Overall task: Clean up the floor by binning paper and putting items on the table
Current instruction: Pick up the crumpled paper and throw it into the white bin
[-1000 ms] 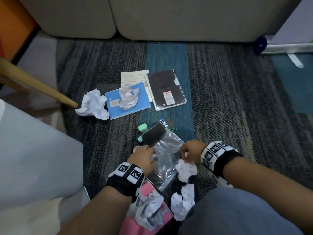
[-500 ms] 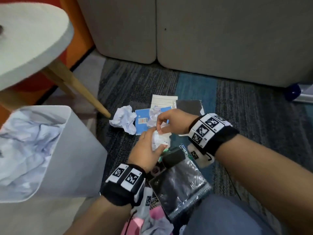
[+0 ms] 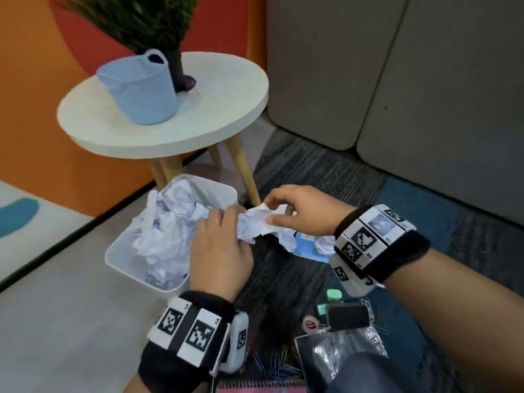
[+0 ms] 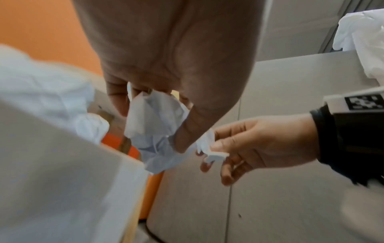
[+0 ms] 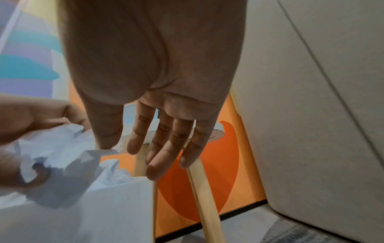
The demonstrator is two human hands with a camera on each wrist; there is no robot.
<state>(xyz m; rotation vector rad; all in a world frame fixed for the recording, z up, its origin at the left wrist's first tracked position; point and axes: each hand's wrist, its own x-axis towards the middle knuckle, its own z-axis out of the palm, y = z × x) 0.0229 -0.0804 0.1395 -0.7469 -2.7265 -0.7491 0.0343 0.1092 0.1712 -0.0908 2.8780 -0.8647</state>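
Observation:
A crumpled white paper [image 3: 255, 226] hangs just right of the white bin [image 3: 124, 251], level with its rim. My left hand [image 3: 224, 222] grips its left side with curled fingers, and my right hand [image 3: 269, 211] pinches its right edge between thumb and forefinger. The left wrist view shows the paper [image 4: 153, 131] under my left hand and my right hand [image 4: 216, 148] on its corner. In the right wrist view the other fingers of my right hand [image 5: 118, 147] hang straight beside the paper [image 5: 62, 156]. The bin is full of crumpled paper. The round white table [image 3: 226, 114] stands behind it.
A blue basket [image 3: 141, 92] and a plant stand on the table. On the carpet lie two paper balls [image 3: 287, 240] by a blue notebook [image 3: 304, 249], a green highlighter [image 3: 333, 295], a black phone [image 3: 347, 316], a tape roll [image 3: 310, 324], a plastic bag [image 3: 340, 353] and paper clips. A grey sofa [image 3: 397, 80] fills the right.
Both hands picked the paper ball off the carpet and carried it up and left to the bin. My view swung left, bringing the bin and the table top into sight.

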